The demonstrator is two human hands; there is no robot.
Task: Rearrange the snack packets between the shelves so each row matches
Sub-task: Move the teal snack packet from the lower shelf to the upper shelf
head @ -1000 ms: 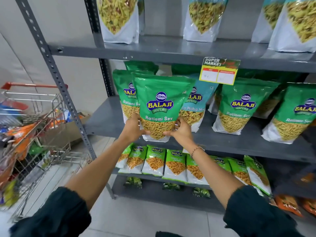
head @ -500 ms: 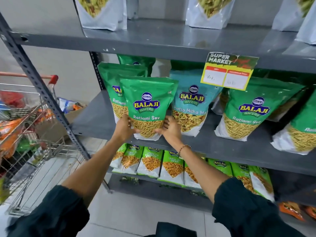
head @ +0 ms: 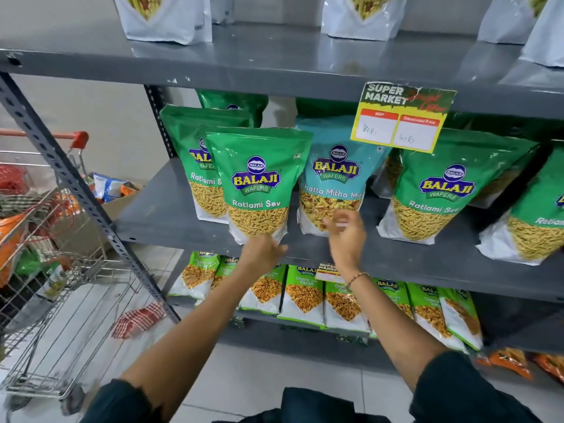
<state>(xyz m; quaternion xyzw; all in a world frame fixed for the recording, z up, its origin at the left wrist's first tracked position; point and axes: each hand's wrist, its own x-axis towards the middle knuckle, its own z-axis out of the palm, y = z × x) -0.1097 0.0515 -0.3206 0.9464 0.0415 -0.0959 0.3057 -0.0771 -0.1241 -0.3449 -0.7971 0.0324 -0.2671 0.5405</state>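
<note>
Green sev packet (head: 258,184) stands upright at the front edge of the middle shelf (head: 171,221).

The left hand (head: 263,251) touches the packet's bottom edge with loosely curled fingers; whether it grips is unclear. The right hand (head: 346,232), blurred, hovers half open and holding nothing before the teal packet (head: 332,178) just beside it. Another green packet (head: 195,154) stands behind, near the shelf's left edge.
</note>
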